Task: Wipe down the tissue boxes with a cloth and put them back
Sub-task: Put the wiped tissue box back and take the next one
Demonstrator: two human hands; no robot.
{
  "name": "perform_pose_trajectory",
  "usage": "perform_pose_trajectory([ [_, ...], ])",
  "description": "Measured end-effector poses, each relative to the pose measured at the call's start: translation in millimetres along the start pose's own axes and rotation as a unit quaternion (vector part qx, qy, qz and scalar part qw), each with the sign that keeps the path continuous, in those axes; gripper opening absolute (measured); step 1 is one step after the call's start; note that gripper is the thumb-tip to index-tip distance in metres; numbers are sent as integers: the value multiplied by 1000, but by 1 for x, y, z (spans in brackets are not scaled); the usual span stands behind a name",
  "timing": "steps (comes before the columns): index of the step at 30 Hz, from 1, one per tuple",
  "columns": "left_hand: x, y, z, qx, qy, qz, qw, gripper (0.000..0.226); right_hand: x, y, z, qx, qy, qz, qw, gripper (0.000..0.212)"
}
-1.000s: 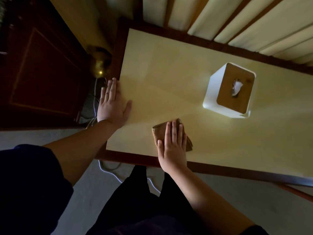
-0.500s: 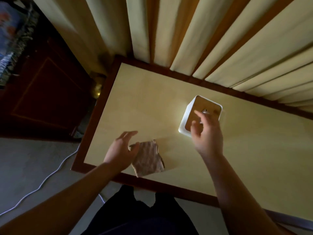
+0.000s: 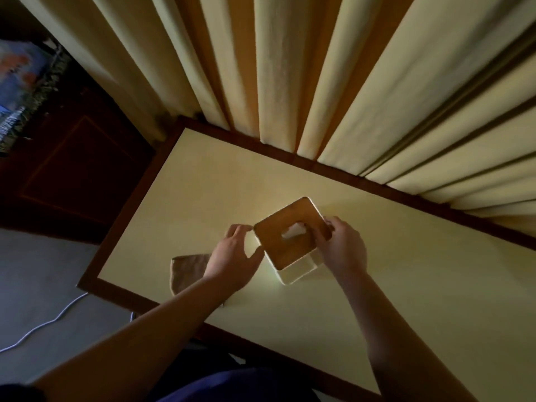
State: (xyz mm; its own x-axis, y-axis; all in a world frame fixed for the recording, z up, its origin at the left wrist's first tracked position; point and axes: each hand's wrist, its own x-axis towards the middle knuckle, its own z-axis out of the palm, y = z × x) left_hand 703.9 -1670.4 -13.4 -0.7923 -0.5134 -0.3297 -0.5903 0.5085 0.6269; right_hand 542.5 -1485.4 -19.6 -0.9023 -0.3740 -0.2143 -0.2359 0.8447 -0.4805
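One tissue box (image 3: 291,240) is seen on the desk (image 3: 406,285), roughly midway between the left and right edges and nearer the front edge than the back. It is a cube with rounded corners: smooth white walls under a flat wooden lid, in which an oval slot is cut. A tuft of white tissue (image 3: 293,230) is pushed up through the slot. The box appears tilted, its top turned toward the camera, though whether its base is lifted off the surface cannot be told.

Two bare hands are held at the box. The right hand (image 3: 343,249) is curled round the right side, with the thumb laid over the lid's edge and the fingertips hidden behind the wall. The left hand (image 3: 232,256) is set at the left corner, fingers bent and spread, thumb extended toward the near white wall; whether the box is actually touched by it cannot be made out through the blur.

One cloth (image 3: 188,271), brown and soft with a coarse weave, is laid flat near the front left corner of the desk, partly covered by the left forearm.

The desk top is a matte, pale yellow rectangle framed by a dark wooden border, and its right end is cut off by the picture. Cream curtains (image 3: 319,82) are hung in deep vertical folds along the back edge. One white cable (image 3: 43,326) is trailed over the grey floor.
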Motion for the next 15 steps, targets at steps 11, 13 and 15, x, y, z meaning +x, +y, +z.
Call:
perform_pose_trajectory([
  [11, 3, 50, 33, 139, 28, 163, 976, 48, -41, 24, -13, -13, -50, 54, 997, 65],
  [13, 6, 54, 39, 158, 28, 170, 972, 40, -39, 25, -14, -16, -42, 20, 999, 67],
  [15, 10, 55, 43, 176, 33, 162, 970, 31, -38, 25, -13, -28, -39, -13, 999, 69],
])
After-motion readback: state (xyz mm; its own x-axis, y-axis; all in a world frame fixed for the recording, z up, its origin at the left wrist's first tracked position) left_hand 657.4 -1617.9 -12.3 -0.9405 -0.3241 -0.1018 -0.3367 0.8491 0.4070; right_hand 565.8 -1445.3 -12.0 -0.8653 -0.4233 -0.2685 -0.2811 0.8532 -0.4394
